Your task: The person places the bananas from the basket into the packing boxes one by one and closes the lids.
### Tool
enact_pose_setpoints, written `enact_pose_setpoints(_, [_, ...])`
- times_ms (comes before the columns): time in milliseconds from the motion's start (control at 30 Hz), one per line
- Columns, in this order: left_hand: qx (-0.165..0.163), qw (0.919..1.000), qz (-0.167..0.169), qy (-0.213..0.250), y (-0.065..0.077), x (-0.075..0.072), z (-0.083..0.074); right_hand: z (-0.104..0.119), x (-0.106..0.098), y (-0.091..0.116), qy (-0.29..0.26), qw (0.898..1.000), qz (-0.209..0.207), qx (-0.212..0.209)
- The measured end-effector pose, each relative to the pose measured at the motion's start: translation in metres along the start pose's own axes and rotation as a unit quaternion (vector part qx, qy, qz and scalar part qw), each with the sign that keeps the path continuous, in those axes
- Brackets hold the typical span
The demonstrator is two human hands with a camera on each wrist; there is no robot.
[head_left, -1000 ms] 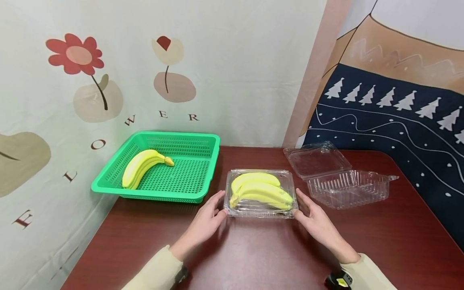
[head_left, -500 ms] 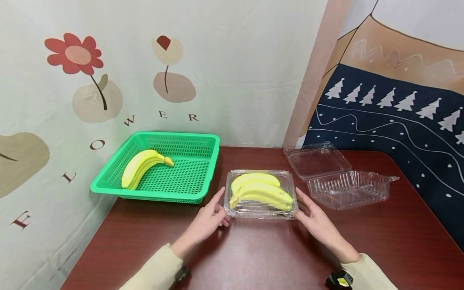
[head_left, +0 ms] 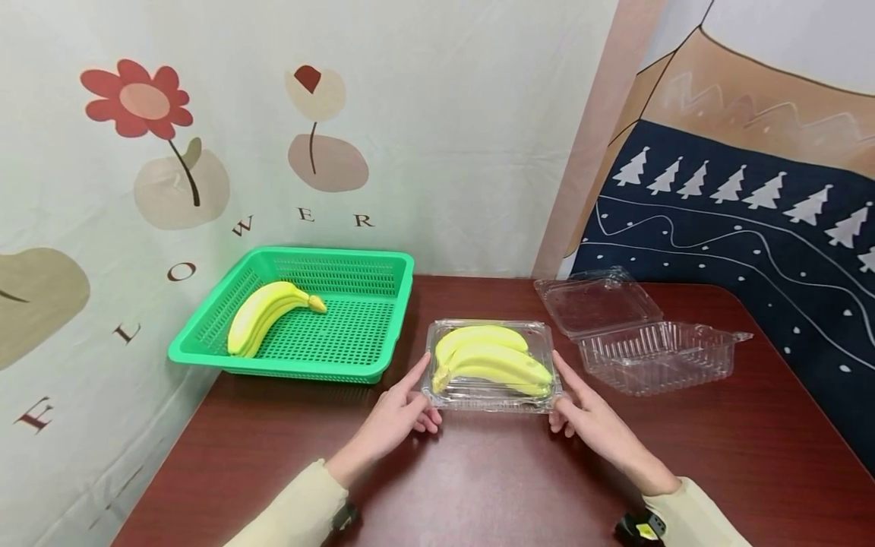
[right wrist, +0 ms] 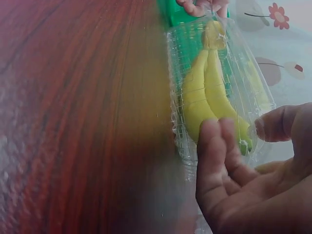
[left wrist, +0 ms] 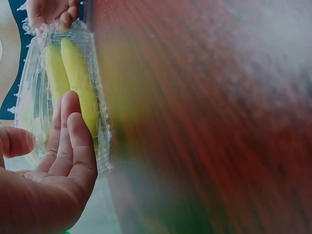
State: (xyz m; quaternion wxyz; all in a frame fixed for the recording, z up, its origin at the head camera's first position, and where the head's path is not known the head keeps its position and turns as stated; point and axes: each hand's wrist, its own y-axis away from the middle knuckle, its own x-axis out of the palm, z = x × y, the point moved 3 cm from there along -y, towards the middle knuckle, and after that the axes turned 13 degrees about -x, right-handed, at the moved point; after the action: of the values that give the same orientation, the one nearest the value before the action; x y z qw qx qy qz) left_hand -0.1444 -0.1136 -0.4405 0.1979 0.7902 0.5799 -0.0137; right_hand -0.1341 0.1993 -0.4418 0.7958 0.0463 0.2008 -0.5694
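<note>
A clear plastic clamshell box (head_left: 492, 404) with its lid down sits on the table before me. Inside lies a bunch of yellow bananas (head_left: 488, 361), green at the tips on the right. My left hand (head_left: 393, 416) is at the box's near left corner, its index finger straight along the side and the other fingers below the front edge. Mirroring it, my right hand (head_left: 593, 419) is at the near right corner, index finger straight and thumb at the rim. In the right wrist view, the fingers (right wrist: 214, 151) stand apart from the thumb (right wrist: 278, 124).
A green plastic basket (head_left: 355, 357) with a second banana bunch (head_left: 266, 319) stands at the back left. At the right, another clear clamshell box (head_left: 656, 365) stands with its lid (head_left: 601, 300) raised. A printed cloth (head_left: 465, 152) hangs behind the dark red table (head_left: 478, 486).
My left lower fingers have come out below the box's front corner, and then the right ones did likewise. Both index fingers now lie along the sides. The box has stayed in place.
</note>
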Motion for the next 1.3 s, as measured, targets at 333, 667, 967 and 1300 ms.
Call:
enact_pose_setpoints(333, [-0.035, 0.9956, 0.010, 0.086, -0.0018, 0.0043, 0.0016, -0.0010, 0.0045, -0.0014, -0.033, 0.999, 0.037, 0.012])
enact_pose_setpoints(667, [-0.054, 0.9945, -0.007, 0.090, -0.0020, 0.0050, 0.0026, -0.0002, 0.0058, -0.0031, -0.043, 0.999, 0.025, 0.017])
enact_pose_setpoints(967, [-0.048, 0.9932, -0.014, 0.105, -0.0019, 0.0068, 0.0009, 0.0006, 0.0040, -0.0023, -0.069, 0.997, 0.022, 0.001])
enact_pose_setpoints(1300, [-0.050, 0.9936, -0.020, 0.099, -0.0023, 0.0080, -0.0004, -0.0005, 0.0025, -0.0028, -0.080, 0.996, 0.045, -0.011])
